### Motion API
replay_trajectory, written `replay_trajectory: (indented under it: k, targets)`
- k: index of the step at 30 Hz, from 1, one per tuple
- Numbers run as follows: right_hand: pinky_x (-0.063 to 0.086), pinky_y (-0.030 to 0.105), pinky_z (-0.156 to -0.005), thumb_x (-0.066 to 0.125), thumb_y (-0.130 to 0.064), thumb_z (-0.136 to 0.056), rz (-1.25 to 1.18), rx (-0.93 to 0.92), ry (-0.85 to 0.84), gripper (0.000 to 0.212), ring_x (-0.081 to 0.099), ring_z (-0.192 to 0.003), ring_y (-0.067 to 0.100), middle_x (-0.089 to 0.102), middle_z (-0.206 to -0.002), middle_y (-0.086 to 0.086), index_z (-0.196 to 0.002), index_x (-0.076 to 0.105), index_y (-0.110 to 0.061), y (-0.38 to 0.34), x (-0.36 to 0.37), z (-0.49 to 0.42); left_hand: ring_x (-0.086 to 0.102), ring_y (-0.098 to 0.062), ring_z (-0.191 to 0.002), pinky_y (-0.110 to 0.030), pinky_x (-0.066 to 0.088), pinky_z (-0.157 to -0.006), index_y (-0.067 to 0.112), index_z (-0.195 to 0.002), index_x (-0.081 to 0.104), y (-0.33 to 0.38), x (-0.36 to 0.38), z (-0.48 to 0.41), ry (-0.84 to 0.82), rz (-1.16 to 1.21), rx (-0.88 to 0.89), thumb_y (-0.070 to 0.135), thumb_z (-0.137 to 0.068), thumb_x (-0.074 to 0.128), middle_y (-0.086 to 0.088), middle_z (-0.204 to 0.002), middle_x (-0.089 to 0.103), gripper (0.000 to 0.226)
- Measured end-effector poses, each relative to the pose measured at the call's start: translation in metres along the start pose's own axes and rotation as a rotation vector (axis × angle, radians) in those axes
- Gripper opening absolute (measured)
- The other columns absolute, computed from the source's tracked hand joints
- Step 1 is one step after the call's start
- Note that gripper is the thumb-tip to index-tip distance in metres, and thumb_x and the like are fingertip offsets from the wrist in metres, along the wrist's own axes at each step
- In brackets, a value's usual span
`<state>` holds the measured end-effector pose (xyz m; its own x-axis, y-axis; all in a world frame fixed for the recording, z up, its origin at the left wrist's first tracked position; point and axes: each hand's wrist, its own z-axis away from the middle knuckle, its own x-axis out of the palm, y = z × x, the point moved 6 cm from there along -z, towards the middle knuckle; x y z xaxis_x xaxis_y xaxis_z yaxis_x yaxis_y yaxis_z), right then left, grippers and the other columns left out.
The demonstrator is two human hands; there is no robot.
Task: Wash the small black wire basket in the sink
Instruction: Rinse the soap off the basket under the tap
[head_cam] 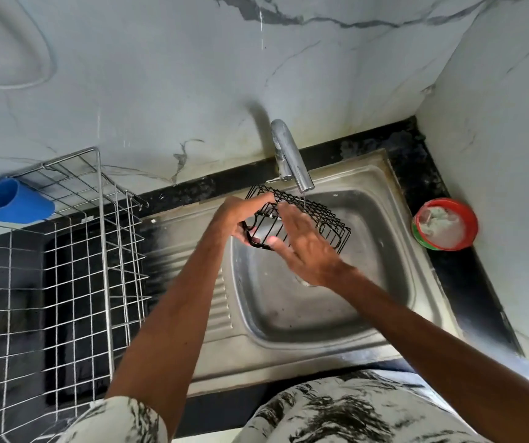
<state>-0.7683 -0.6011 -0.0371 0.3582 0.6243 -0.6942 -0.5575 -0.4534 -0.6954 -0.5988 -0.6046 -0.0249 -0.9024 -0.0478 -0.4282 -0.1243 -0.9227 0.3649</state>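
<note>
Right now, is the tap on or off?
On. A thin stream runs from the tap onto the black wire basket.

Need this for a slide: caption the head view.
Left hand holds the black wire basket under the trickling tap; flat right hand touches it.

Over the steel sink (288, 314) | left hand (240, 215) grips one end of the small black wire basket (320, 215), tilted under the tap (290, 158) and its thin stream | right hand (304, 247) lies flat, fingers straight, against the mesh | wire rack (103, 251) with blue cup (10, 201) stands left | red-rimmed tub (445, 223) sits on the dark surface (467, 282), right
</note>
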Motion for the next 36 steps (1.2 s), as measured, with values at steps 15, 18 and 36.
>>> replay_trajectory:
  k: [15, 18, 36]
  targets:
    - [-0.004, 0.037, -0.124, 0.012, -0.067, -0.099, 0.090, 0.292, -0.097, 0.086, 0.001, -0.156, 0.028, 0.005, -0.168, 0.020, -0.161, 0.003, -0.007, 0.098, -0.011, 0.021, 0.076, -0.038, -0.093, -0.057, 0.065, -0.067, 0.012, -0.141, 0.056, -0.026, -0.013, -0.011, -0.033, 0.133, -0.021, 0.064, -0.056, 0.090, -0.026, -0.151, 0.048, 0.105]
    - [-0.001, 0.049, -0.125, 0.015, -0.044, -0.110, 0.134, -0.023, -0.040, 0.063, -0.003, -0.153, 0.033, 0.001, -0.164, 0.029, -0.160, 0.003, -0.007, 0.038, -0.001, 0.009, 0.077, -0.040, -0.091, -0.053, 0.065, -0.065, 0.013, -0.136, 0.064, -0.026, -0.010, -0.009, -0.029, 0.114, 0.031, 0.076, -0.037, 0.085, -0.026, -0.148, 0.051, 0.119]
    - [0.012, 0.053, -0.125, 0.005, -0.061, -0.102, -0.057, 0.233, -0.158, 0.077, 0.008, -0.155, 0.034, 0.011, -0.167, 0.016, -0.158, 0.009, -0.008, 0.046, -0.009, -0.031, 0.072, -0.038, -0.073, -0.045, 0.064, -0.054, 0.009, -0.080, 0.047, -0.032, -0.011, 0.033, 0.084, 0.118, 0.049, 0.042, -0.079, 0.088, -0.020, -0.096, 0.064, 0.053]
